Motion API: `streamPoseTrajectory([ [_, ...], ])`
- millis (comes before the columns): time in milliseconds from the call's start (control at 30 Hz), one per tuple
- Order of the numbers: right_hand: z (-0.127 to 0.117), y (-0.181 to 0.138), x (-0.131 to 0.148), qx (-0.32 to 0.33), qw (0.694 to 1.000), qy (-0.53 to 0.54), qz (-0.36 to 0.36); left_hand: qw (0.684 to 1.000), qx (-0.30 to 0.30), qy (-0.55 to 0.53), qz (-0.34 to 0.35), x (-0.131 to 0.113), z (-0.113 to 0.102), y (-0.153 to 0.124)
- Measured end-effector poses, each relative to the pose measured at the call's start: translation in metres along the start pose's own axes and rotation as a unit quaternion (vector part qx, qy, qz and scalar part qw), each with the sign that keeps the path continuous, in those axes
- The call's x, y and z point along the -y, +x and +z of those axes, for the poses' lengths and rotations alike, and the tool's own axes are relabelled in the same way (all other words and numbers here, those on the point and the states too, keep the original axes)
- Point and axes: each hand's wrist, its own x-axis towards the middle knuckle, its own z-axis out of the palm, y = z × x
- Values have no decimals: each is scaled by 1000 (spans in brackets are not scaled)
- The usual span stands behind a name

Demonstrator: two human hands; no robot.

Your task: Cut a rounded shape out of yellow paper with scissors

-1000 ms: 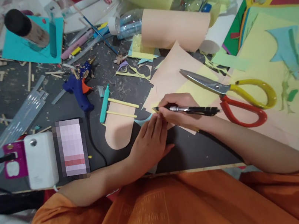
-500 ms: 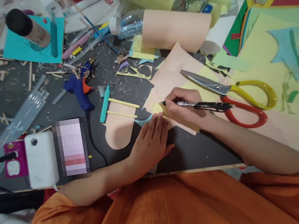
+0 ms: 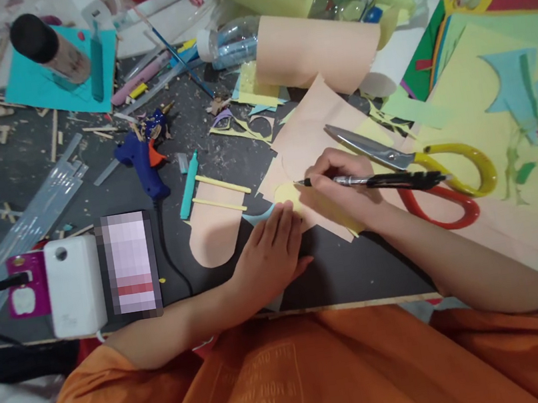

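My right hand (image 3: 347, 183) is closed on a black and silver pen (image 3: 377, 182), its tip pointing left just beside a small yellow paper piece (image 3: 286, 193). Whether the tip touches paper I cannot tell. My left hand (image 3: 275, 241) lies flat, fingers together, with its fingertips on the yellow piece. Under both lie peach paper sheets (image 3: 305, 122). Left of my left hand is a rounded peach paper cutout (image 3: 213, 236) with two thin yellow strips and a teal stick (image 3: 188, 185) on it. Scissors (image 3: 393, 152) with yellow and red handles lie beyond my right hand.
A blue glue gun (image 3: 142, 163) and clear glue sticks (image 3: 43, 215) lie to the left, near a white power bank (image 3: 75, 288) and a phone (image 3: 131, 266). A plastic bottle wrapped in peach paper (image 3: 317, 49) lies at the back. Coloured paper (image 3: 474, 83) covers the right side.
My right hand has shifted slightly right with the pen, drawing its tip back from the yellow piece's edge. My left hand stays in place.
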Motion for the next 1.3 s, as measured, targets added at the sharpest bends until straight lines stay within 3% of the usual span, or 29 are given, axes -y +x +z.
streamPoseTrajectory([
  [133,-4,1,-3,27,1000,12,-1,999,-34,-15,-3,5,1,2],
  [233,-2,2,-4,49,999,5,3,999,-27,-33,-6,8,1,4],
  [567,-6,3,0,26,1000,11,2,1000,-7,-17,-5,7,0,7],
  [767,-5,3,0,59,998,4,34,1000,-6,-22,-9,7,0,7],
  [1300,-8,5,-4,53,999,3,-1,999,-8,-32,-13,7,0,8],
])
